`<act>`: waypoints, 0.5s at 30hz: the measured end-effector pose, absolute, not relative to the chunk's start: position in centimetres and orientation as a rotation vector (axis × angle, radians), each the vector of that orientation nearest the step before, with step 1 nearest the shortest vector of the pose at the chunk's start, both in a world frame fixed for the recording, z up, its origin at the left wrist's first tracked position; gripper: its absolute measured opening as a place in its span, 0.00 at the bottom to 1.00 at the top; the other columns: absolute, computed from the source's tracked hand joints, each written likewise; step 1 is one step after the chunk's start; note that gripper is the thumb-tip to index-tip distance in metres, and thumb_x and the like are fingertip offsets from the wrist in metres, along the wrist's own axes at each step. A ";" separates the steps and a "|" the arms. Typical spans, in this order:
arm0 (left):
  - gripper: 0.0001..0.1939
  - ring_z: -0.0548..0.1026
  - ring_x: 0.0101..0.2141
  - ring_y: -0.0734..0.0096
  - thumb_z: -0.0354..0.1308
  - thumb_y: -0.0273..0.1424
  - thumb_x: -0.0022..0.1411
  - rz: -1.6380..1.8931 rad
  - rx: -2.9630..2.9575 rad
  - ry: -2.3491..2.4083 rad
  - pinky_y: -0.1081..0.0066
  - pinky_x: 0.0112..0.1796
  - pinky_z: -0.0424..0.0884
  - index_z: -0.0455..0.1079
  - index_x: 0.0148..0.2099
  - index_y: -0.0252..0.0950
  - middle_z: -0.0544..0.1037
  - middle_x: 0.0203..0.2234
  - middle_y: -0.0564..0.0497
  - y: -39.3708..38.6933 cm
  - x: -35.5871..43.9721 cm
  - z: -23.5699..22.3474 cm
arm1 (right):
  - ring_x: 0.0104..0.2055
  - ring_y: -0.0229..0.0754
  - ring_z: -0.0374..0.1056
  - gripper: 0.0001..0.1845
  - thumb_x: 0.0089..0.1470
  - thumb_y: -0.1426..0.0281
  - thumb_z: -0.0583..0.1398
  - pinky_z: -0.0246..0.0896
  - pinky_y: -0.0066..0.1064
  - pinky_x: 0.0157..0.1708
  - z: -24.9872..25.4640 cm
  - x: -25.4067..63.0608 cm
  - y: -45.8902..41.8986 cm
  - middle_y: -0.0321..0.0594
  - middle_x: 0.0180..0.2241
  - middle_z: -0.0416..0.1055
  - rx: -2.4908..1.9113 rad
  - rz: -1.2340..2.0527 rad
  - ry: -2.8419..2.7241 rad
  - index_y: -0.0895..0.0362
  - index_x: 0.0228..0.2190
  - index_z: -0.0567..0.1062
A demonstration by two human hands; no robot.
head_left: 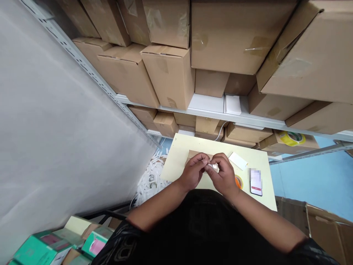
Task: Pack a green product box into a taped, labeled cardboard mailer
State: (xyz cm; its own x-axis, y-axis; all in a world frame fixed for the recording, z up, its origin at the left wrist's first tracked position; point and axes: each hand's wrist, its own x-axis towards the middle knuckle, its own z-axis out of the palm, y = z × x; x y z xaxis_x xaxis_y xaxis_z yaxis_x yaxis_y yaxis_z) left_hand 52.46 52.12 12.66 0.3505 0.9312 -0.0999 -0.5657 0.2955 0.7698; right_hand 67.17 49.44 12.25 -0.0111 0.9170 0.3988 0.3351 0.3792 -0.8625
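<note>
Above the table [259, 158], the left hand [193, 172] and right hand [223, 174] pinch a small, perhaps whitish, object [211, 166], mostly hidden by fingers.

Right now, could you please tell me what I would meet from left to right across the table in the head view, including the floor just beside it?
White strips, left hand, right hand, orange tape roll, phone, open cardboard box.
</note>
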 end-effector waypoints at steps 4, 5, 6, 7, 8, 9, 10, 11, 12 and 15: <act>0.18 0.68 0.29 0.74 0.68 0.44 0.58 1.137 0.529 0.495 0.72 0.34 0.66 0.66 0.34 0.36 0.68 0.28 0.55 52.9 53.3 12.3 | 0.51 0.48 0.70 0.09 0.62 0.69 0.63 0.70 0.44 0.50 11.6 67.1 49.7 0.44 0.48 0.69 -1.023 0.885 -1.411 0.50 0.45 0.77; 0.18 0.68 0.28 0.75 0.69 0.42 0.57 1.147 0.515 0.498 0.73 0.32 0.66 0.65 0.34 0.37 0.67 0.28 0.55 53.2 53.3 12.4 | 0.53 0.49 0.70 0.10 0.62 0.70 0.62 0.70 0.45 0.51 11.8 67.1 49.6 0.45 0.50 0.69 -0.999 0.913 -1.370 0.50 0.46 0.77; 0.19 0.67 0.28 0.76 0.71 0.40 0.56 1.156 0.513 0.507 0.74 0.31 0.66 0.64 0.35 0.37 0.68 0.28 0.56 53.3 53.3 12.5 | 0.55 0.49 0.70 0.11 0.62 0.72 0.60 0.71 0.45 0.51 11.9 67.1 49.6 0.45 0.51 0.69 -0.985 0.921 -1.329 0.50 0.46 0.77; 0.19 0.68 0.28 0.76 0.72 0.37 0.54 1.162 0.524 0.517 0.75 0.31 0.65 0.63 0.36 0.38 0.68 0.29 0.57 53.5 53.3 12.7 | 0.55 0.49 0.70 0.12 0.62 0.73 0.60 0.71 0.45 0.51 12.1 67.1 49.5 0.45 0.51 0.70 -0.979 0.914 -1.299 0.50 0.45 0.78; 0.21 0.68 0.28 0.77 0.74 0.34 0.52 1.167 0.544 0.526 0.75 0.31 0.66 0.63 0.38 0.38 0.69 0.31 0.57 53.5 53.2 12.8 | 0.56 0.50 0.70 0.13 0.62 0.74 0.59 0.71 0.45 0.52 12.3 67.1 49.4 0.45 0.51 0.70 -0.981 0.896 -1.292 0.49 0.46 0.78; 0.22 0.69 0.29 0.77 0.75 0.32 0.51 1.168 0.568 0.533 0.75 0.32 0.66 0.64 0.39 0.38 0.70 0.32 0.57 53.5 53.1 12.9 | 0.56 0.50 0.71 0.14 0.62 0.74 0.59 0.71 0.46 0.52 12.5 67.1 49.2 0.45 0.51 0.71 -0.992 0.866 -1.311 0.49 0.46 0.78; 0.22 0.70 0.30 0.77 0.75 0.32 0.50 1.168 0.592 0.540 0.76 0.32 0.66 0.65 0.40 0.39 0.71 0.33 0.57 53.5 53.1 13.0 | 0.56 0.50 0.71 0.14 0.62 0.75 0.59 0.71 0.47 0.53 12.7 67.1 49.1 0.45 0.51 0.72 -1.009 0.823 -1.356 0.49 0.46 0.78; 0.22 0.70 0.30 0.77 0.76 0.32 0.51 1.166 0.614 0.548 0.76 0.32 0.66 0.65 0.40 0.38 0.72 0.33 0.57 53.3 53.0 13.0 | 0.56 0.51 0.71 0.15 0.62 0.75 0.59 0.71 0.48 0.54 12.9 67.2 49.0 0.46 0.51 0.73 -1.031 0.772 -1.422 0.49 0.47 0.79; 0.22 0.71 0.31 0.77 0.76 0.33 0.51 1.158 0.632 0.557 0.76 0.33 0.67 0.66 0.40 0.38 0.72 0.33 0.56 53.2 53.0 13.0 | 0.56 0.51 0.71 0.15 0.62 0.75 0.60 0.70 0.50 0.54 13.1 67.2 48.9 0.46 0.51 0.74 -1.054 0.711 -1.498 0.49 0.47 0.79; 0.20 0.72 0.33 0.74 0.75 0.37 0.54 1.114 0.669 0.598 0.73 0.36 0.69 0.67 0.39 0.37 0.75 0.33 0.54 52.8 52.9 12.8 | 0.54 0.53 0.71 0.16 0.60 0.74 0.62 0.70 0.52 0.54 13.6 67.4 48.9 0.47 0.51 0.75 -1.074 0.517 -1.677 0.49 0.48 0.80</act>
